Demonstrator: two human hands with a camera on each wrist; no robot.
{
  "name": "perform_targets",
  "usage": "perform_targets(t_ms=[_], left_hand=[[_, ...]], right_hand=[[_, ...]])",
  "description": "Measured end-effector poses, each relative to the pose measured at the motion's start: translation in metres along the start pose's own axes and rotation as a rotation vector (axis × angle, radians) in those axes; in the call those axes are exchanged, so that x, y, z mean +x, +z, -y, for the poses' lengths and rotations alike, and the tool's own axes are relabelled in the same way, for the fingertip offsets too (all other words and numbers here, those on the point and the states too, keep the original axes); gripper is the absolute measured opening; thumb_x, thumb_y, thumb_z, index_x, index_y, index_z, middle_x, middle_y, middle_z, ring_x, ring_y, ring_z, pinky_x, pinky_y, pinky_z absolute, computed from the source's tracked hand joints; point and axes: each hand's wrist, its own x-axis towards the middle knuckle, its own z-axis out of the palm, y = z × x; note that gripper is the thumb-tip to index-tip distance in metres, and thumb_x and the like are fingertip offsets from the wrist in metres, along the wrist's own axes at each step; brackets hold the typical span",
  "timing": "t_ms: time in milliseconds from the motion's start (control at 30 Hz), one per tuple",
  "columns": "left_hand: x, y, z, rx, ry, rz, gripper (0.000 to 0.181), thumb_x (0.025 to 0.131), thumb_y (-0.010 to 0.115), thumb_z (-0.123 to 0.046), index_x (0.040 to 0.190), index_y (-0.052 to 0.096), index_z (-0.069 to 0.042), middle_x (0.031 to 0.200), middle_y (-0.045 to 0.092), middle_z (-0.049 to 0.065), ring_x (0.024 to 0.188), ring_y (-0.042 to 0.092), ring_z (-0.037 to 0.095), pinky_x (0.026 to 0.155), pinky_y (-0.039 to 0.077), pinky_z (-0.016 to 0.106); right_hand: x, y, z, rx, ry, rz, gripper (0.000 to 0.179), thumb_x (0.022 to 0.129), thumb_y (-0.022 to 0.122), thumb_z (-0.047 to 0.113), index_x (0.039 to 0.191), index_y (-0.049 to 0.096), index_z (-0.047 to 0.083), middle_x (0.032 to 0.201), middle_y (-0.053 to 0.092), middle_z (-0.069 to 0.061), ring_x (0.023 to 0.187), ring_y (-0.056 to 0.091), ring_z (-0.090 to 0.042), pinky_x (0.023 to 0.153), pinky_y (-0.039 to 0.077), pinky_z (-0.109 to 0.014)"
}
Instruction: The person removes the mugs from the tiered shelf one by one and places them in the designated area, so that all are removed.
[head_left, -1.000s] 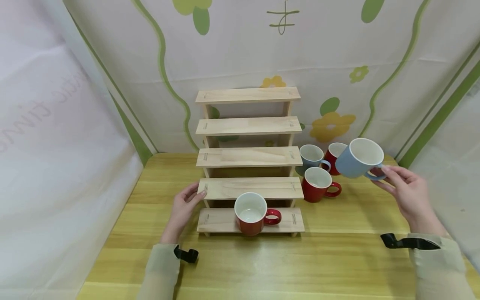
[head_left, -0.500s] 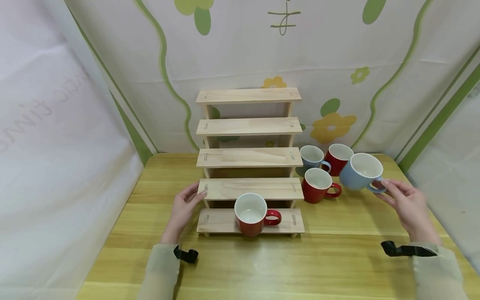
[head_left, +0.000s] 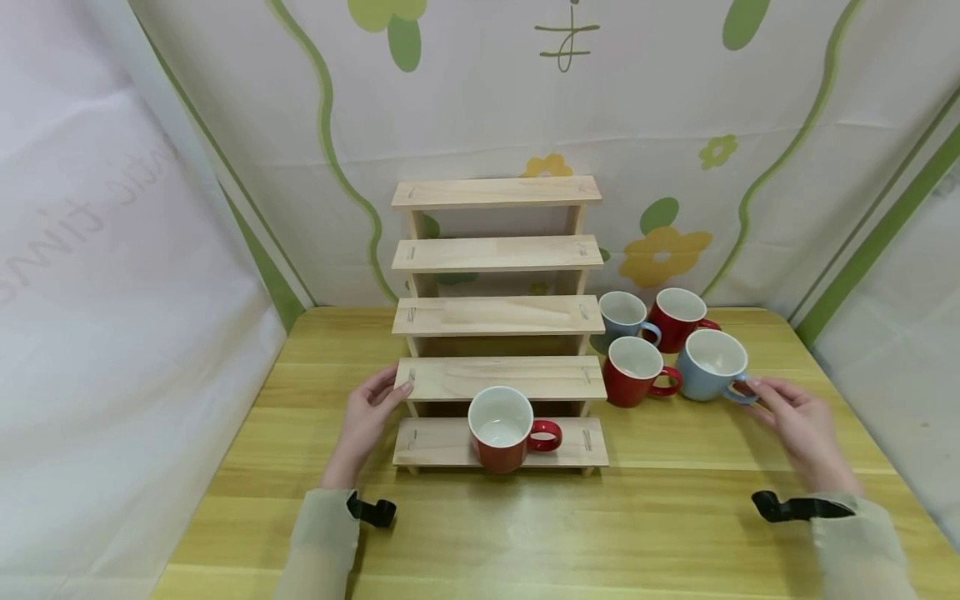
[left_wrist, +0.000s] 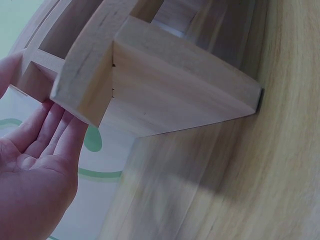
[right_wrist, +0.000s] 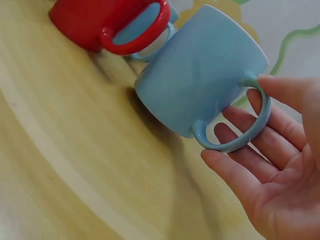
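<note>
With thumb and fingers at its handle, my right hand (head_left: 802,425) holds a light blue mug (head_left: 697,377) upright at the right of the table. In the right wrist view the mug (right_wrist: 200,75) leans across the picture, its handle amid the fingers of the hand (right_wrist: 287,160). My left hand (head_left: 366,421) grips the left end of the second-lowest step of a wooden step rack (head_left: 495,317), thumb on top. The left wrist view has that hand's fingers (left_wrist: 60,132) beneath a board end. A red mug (head_left: 498,454) stands on the lowest step, handle to the right.
Right of the rack stand a red mug (head_left: 624,387), a second light blue mug (head_left: 619,329) and another red mug (head_left: 667,332), close together. Behind the wooden table (head_left: 525,542) hangs a white cloth (head_left: 465,100) with printed flowers.
My right hand has lowered the light blue mug from above the others down to the table beside the front red mug. The left hand and rack have stayed put.
</note>
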Motion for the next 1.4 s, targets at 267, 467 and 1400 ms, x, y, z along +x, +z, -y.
perform_targets(t_ms=[267,467,1400], left_hand=[[0.000,-0.001,0.001,0.003,0.000,0.007,0.055,0.099,0.071,-0.021,0.147,0.051,-0.001,0.140,0.056,0.016,0.121,0.058,0.019,0.097,0.051,0.023],[0.000,0.000,0.000,0.005,-0.002,0.001,0.054,0.099,0.071,-0.020,0.146,0.052,-0.001,0.139,0.057,0.017,0.119,0.059,0.018,0.096,0.051,0.023],[-0.001,0.001,-0.002,-0.005,-0.018,0.006,0.055,0.099,0.071,-0.021,0.147,0.051,-0.001,0.140,0.056,0.016,0.122,0.057,0.022,0.097,0.050,0.023]], right_hand=[[0.003,-0.004,-0.007,0.003,0.050,0.017,0.017,0.102,0.062,0.005,0.110,0.074,-0.004,0.108,0.074,-0.001,0.101,0.070,-0.011,0.085,0.056,-0.030],[0.009,-0.006,-0.006,-0.012,0.091,0.046,0.020,0.103,0.062,0.011,0.115,0.073,-0.002,0.110,0.074,-0.002,0.102,0.070,-0.013,0.087,0.056,-0.031],[0.013,0.035,0.043,-0.108,-0.184,-0.133,0.032,0.099,0.068,0.007,0.130,0.066,-0.002,0.117,0.072,0.002,0.107,0.067,-0.006,0.090,0.050,-0.017]])
